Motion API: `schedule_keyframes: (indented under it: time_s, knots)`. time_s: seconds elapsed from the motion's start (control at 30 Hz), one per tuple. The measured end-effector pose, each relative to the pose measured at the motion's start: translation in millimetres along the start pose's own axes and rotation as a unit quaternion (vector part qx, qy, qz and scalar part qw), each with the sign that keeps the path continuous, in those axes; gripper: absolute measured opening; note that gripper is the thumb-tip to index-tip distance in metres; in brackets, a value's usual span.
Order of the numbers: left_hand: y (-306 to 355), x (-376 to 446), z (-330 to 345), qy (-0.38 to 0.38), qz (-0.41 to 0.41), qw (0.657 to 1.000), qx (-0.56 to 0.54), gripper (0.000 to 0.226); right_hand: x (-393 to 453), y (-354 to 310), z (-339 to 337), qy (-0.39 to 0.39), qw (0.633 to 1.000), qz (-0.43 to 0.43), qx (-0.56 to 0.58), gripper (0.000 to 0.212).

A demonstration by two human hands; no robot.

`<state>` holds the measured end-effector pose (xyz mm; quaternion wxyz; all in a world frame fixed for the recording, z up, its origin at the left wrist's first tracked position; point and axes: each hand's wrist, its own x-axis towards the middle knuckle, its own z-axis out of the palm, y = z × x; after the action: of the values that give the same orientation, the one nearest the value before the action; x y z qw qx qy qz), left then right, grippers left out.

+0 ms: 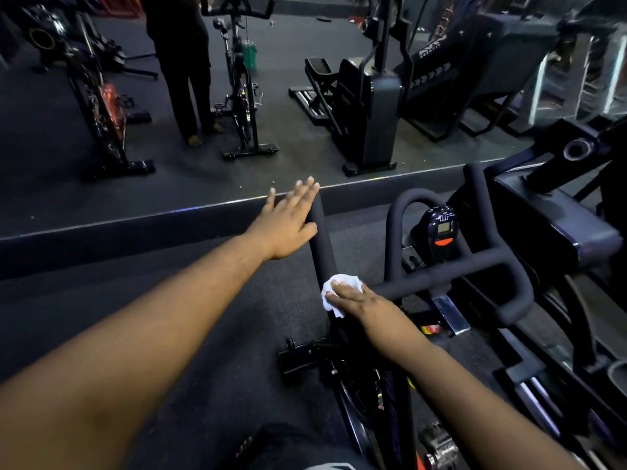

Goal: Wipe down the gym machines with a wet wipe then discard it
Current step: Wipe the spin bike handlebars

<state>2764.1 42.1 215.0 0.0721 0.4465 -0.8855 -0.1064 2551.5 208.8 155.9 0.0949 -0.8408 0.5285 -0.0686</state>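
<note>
Dark gym floor [169, 317] surrounds the bike. At center frame, the right hand [363, 301] presses the wet wipe [330, 293] flat on the handlebar [441, 276]; the left hand [288, 222], fingers straight, rests on its far end. Wiping seems underway; other machines and discarding remain.

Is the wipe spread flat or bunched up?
Bunched: the wipe sits crumpled under the right hand on the handlebar.

Both bare arms reach forward. The left hand [288, 220] is stretched out with fingers straight and spread, palm down. The right hand [359, 300] lies nearer, fingers straight and together, pressing flat downward.
</note>
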Motion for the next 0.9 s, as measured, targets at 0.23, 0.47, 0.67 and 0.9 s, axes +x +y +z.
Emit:
schedule_keyframes:
  time_s: [0.23, 0.47, 0.67, 0.9]
  knots:
    - [40, -15, 40, 0.02, 0.135, 0.956, 0.26, 0.073, -11, 8, 11, 0.014, 0.996, 0.025, -0.088, 0.059]
    - [60, -15, 54, -0.026, 0.144, 0.941, 0.306, 0.075, -25, 24, 5, 0.057, 0.985, 0.088, -0.137, 0.059]
    - [65, -17, 55, -0.034, 0.126, 0.941, 0.313, 0.074, -47, 34, 2, 0.065, 0.982, 0.058, -0.169, 0.061]
    - [59, -16, 56, -0.025, 0.144, 0.949, 0.28, 0.069, -25, -12, 28, 0.094, 0.989, 0.058, -0.096, 0.058]
